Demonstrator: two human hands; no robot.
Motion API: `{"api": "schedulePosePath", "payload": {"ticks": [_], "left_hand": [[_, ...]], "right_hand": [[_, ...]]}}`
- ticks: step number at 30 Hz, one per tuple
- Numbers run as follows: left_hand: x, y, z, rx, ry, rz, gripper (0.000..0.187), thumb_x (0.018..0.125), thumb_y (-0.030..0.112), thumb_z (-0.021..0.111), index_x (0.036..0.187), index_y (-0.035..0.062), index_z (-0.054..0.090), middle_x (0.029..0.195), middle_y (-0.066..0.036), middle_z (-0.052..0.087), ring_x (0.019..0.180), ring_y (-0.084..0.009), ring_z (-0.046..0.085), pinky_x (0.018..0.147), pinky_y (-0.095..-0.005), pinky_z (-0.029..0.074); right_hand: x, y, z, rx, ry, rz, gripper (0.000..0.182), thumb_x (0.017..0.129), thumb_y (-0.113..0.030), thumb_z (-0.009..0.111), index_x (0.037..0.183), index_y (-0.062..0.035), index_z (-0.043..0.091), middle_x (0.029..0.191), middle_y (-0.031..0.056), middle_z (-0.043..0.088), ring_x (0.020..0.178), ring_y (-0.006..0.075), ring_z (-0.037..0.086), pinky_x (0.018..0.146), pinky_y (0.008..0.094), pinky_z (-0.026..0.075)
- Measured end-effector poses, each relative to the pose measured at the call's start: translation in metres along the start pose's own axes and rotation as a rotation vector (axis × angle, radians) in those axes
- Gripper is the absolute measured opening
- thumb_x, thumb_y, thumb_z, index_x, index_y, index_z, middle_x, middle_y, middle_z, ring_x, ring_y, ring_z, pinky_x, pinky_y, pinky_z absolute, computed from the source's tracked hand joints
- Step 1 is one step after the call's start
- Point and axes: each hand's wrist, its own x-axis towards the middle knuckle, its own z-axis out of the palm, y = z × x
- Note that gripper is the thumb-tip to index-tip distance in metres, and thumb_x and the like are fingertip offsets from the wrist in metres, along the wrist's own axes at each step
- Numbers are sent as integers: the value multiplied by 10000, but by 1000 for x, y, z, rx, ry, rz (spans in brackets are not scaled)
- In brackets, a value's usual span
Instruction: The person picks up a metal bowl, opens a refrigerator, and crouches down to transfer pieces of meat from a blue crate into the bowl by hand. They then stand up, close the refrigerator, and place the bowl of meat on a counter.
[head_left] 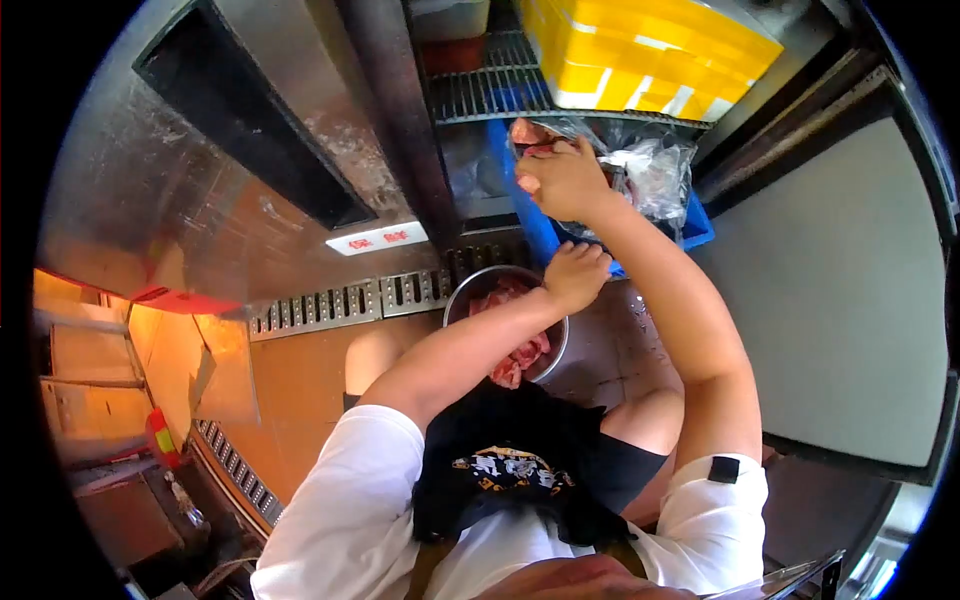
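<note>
My right hand (568, 180) reaches into the blue crate (538, 225) at the bottom of the open fridge. Its fingers are closed on a piece of raw meat (530, 132), partly hidden by the hand. Clear plastic bags (655, 175) lie in the crate beside it. Closer to me, my left hand (578, 277) is curled over the crate's front rim, its fingertips partly hidden. Below the left forearm, a round metal bowl (452, 300) on the floor holds several pieces of raw meat (525, 358).
Above the crate, a wire shelf (490, 85) carries a yellow-taped box (640, 50). The open fridge door (840, 290) stands at the right. A metal drain grate (335, 307) runs along the floor, and a closed steel door (110, 190) is on the left.
</note>
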Motion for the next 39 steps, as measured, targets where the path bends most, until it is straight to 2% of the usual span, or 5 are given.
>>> {"api": "schedulePosePath", "payload": {"ticks": [5, 14, 28, 31, 39], "left_hand": [[5, -3, 12, -13, 470, 161, 200, 754, 185, 660, 935, 99, 666, 939, -70, 651, 911, -253, 628, 828, -417, 458], [-3, -11, 5, -21, 267, 42, 193, 759, 238, 699, 880, 101, 640, 875, -66, 624, 881, -260, 616, 778, -403, 471], [2, -12, -5, -113, 225, 30, 161, 790, 229, 691, 813, 97, 601, 840, -70, 582, 854, -276, 585, 761, -416, 443], [2, -15, -7, -115, 215, 54, 172, 781, 236, 701, 813, 100, 600, 838, -69, 582, 858, -271, 587, 762, -408, 437], [4, -13, -3, -53, 292, 80, 190, 757, 267, 720, 840, 116, 640, 854, -53, 609, 849, -252, 592, 747, -400, 418]], "right_hand": [[-3, -22, 8, -248, 40, -108, 252, 818, -272, 607, 1049, -242, 702, 1069, 0, 632, 1082, 261, 557, 991, 549, 350], [-85, 58, -11, -69, 213, -176, 176, 769, -197, 620, 923, -177, 701, 1009, 0, 617, 1047, 246, 556, 851, 393, 499], [-78, 134, -24, 29, 234, 102, 286, 802, -132, 655, 1081, -101, 600, 1035, 128, 628, 981, 385, 593, 836, 459, 501], [-56, 116, -16, -75, -108, 376, 388, 788, -304, 661, 1134, -131, 644, 1041, 156, 669, 1006, 380, 628, 865, 453, 525], [-10, 73, -4, -29, -461, 545, 372, 833, -300, 592, 1102, -70, 705, 1163, 224, 650, 1090, 377, 626, 917, 430, 512]]}}
